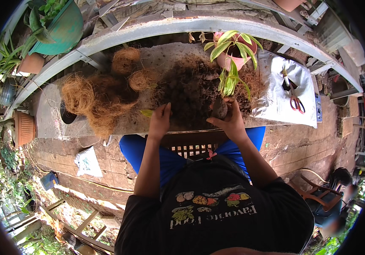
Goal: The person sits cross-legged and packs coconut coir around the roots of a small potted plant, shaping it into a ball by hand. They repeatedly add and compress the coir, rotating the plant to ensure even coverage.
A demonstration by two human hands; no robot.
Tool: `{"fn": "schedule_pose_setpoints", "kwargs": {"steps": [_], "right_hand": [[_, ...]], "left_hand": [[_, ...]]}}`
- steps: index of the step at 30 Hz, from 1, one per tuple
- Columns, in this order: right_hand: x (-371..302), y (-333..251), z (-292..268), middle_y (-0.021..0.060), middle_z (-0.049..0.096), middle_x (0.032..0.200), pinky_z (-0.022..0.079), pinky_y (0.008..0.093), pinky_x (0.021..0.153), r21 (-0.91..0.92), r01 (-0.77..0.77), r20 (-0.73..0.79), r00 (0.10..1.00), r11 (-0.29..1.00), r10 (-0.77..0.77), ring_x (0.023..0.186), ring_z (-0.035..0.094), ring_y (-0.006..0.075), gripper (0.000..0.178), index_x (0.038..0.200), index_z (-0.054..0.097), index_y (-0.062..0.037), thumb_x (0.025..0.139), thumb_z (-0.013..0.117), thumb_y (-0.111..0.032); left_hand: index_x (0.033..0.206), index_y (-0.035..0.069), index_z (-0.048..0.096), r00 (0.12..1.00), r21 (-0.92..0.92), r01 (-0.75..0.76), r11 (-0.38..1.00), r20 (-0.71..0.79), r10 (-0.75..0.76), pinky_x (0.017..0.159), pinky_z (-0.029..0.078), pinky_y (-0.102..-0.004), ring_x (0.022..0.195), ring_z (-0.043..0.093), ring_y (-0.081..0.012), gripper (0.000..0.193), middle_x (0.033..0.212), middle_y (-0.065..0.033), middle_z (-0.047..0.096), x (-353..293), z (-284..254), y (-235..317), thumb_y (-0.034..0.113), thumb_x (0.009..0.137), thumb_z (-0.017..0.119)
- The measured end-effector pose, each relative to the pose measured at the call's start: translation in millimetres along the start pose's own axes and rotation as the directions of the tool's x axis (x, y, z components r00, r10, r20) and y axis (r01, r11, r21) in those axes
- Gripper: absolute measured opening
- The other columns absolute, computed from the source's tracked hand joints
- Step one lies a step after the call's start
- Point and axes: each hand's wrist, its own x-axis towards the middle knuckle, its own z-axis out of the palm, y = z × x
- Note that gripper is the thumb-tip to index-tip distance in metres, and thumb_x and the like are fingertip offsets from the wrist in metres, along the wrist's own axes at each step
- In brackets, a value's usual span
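My right hand (pixel 232 121) is closed around a dark, soil-covered root clump (pixel 220 109). Drooping yellow-green leaves (pixel 229 84) rise just above the clump and seem to belong to it. Across the soil, my left hand (pixel 160 122) has its fingers drawn together at the edge of the pile; whatever they pinch is hidden. A single yellowish leaf (pixel 147 113) lies beside that hand. Dark loose soil (pixel 186 91) spreads over the table between both hands. Behind the right hand stands a pink pot (pixel 233 60) with a variegated leafy plant (pixel 241 47).
Brown coconut fibre (pixel 78 94) is heaped on the table's left. Red-handled scissors (pixel 295 102) and another slim tool (pixel 285 75) rest on a white sack (pixel 276 91) at right. A metal rail (pixel 165 29) runs behind. Potted plants stand at far left, including a terracotta pot (pixel 24 128).
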Motion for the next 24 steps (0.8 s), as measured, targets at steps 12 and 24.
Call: {"fn": "schedule_pose_setpoints", "kwargs": {"steps": [12,24], "right_hand": [[0,4,-1,0.0141,0.058,0.123,0.056,0.034,0.097,-0.028,-0.007,0.026,1.0,1.0,0.008,0.114,0.061,0.017,0.07,0.13,0.035,-0.0052,0.08,0.081,0.009],[0,2,1,0.0144,0.059,0.121,0.057,0.0333,0.094,-0.027,-0.029,0.02,0.999,0.999,0.03,0.111,0.062,0.0169,0.07,0.13,0.037,-0.0045,0.079,0.084,0.005]], "left_hand": [[0.094,0.003,0.065,0.91,0.52,-0.229,0.823,-0.185,0.371,0.068,0.054,-0.0477,0.078,0.067,-0.0422,0.018,0.086,-0.0198,0.071,-3,11,21,0.02,0.093,0.071],[0.096,0.002,0.069,0.898,0.599,-0.374,0.708,0.041,0.439,0.078,0.055,-0.048,0.093,0.065,-0.0381,0.012,0.099,-0.0161,0.065,-8,4,29,0.013,0.092,0.068]]}}
